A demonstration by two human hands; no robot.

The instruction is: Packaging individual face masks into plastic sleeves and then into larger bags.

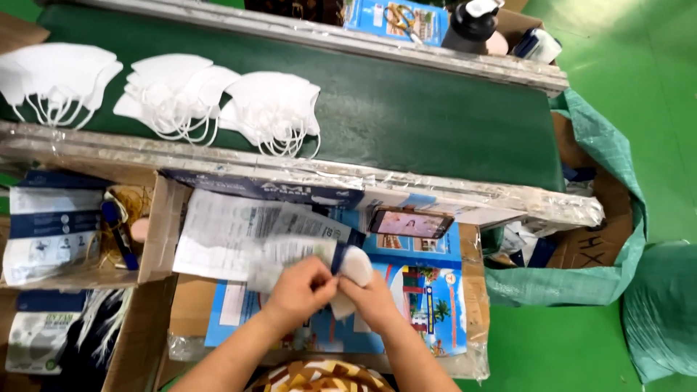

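Observation:
My left hand and my right hand meet over the middle of a cardboard work surface. Together they grip a clear printed pouch with a white folded face mask at its open end. The left hand pinches the pouch; the right hand's fingers hold the mask from below. Motion blur hides how far the mask sits inside the pouch. Under the hands lies a stack of more printed pouches.
Three piles of white masks lie on a green conveyor belt. A phone lies by the belt's rail. A cardboard box of packets stands left; a green sack with scraps is right.

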